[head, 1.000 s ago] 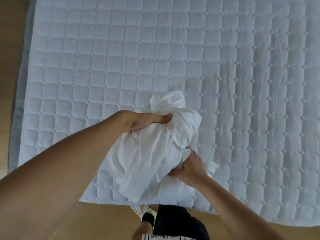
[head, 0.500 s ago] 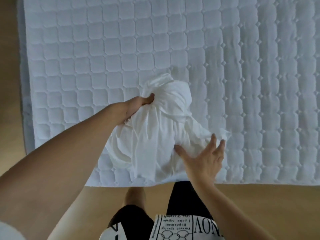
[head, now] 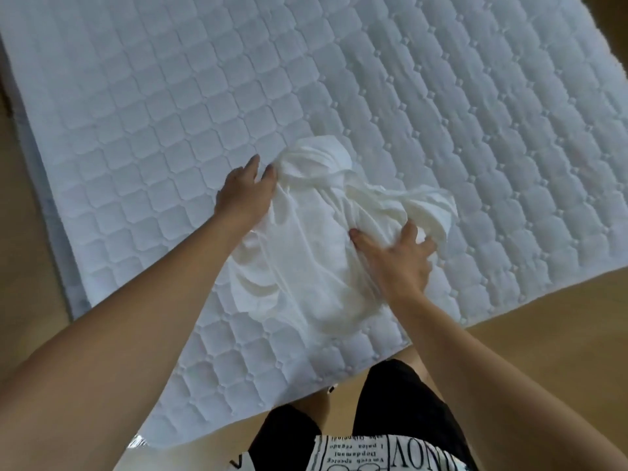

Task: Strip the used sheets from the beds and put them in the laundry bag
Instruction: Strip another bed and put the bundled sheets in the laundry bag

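A bundled white sheet lies crumpled on the quilted white mattress, near its front edge. My left hand rests at the bundle's upper left, fingers straight, touching the cloth beside a twisted knot of fabric. My right hand lies on the bundle's right side with fingers spread, pressing down on the folds; its fingertips sink slightly into the cloth. No laundry bag is in view.
Light wooden floor runs along the mattress's front and left sides. My legs in black shorts stand right at the front edge. The mattress corner juts out at the lower left.
My left hand has let go of the bundle's top and now lies flat beside it. The bundle has sunk onto the mattress, and my right hand has moved onto its right side.
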A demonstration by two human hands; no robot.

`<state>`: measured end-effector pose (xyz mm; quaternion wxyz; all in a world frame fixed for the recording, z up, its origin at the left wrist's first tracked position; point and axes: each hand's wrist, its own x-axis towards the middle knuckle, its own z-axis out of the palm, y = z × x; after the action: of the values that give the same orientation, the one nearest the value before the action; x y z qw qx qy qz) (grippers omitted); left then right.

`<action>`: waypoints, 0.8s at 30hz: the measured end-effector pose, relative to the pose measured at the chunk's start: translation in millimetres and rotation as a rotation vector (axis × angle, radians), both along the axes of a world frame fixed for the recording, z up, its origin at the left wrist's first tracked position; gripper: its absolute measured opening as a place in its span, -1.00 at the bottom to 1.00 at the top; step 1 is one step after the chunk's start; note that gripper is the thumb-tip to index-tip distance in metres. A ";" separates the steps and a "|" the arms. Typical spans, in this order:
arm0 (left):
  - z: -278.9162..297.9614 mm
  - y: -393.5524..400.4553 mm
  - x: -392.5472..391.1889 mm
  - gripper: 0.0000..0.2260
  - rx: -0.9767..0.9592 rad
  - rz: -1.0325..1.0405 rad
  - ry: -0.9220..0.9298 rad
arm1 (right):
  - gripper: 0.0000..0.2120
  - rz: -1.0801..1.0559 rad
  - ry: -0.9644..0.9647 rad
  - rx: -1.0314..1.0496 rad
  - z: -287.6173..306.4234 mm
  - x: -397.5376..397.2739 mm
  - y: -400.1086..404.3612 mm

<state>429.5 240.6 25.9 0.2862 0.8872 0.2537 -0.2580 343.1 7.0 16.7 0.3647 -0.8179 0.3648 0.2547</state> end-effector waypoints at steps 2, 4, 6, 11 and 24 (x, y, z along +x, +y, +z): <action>-0.9 0.1 4.9 -0.14 -0.237 0.069 -0.007 | 0.08 0.064 -0.024 -0.011 8.8 16.3 14.0; -6.2 -0.1 6.2 0.07 -0.293 0.064 0.029 | 0.12 0.147 -0.088 0.020 14.4 29.8 25.4; -17.9 8.4 4.7 0.11 -0.305 0.098 0.034 | 0.18 0.219 -0.164 0.096 14.8 38.9 28.7; -35.9 36.5 -3.8 -0.10 -0.411 0.190 0.117 | 0.11 0.373 -0.185 -0.014 -8.9 55.0 -9.4; -40.3 39.5 -19.1 -0.42 -0.926 0.486 0.331 | -0.44 -0.067 0.062 0.827 -37.4 73.6 -3.0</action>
<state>410.3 280.1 -14.4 0.6545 0.5317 0.3531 -0.4053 416.7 4.1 -20.6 0.6593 -0.5822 0.2692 0.3923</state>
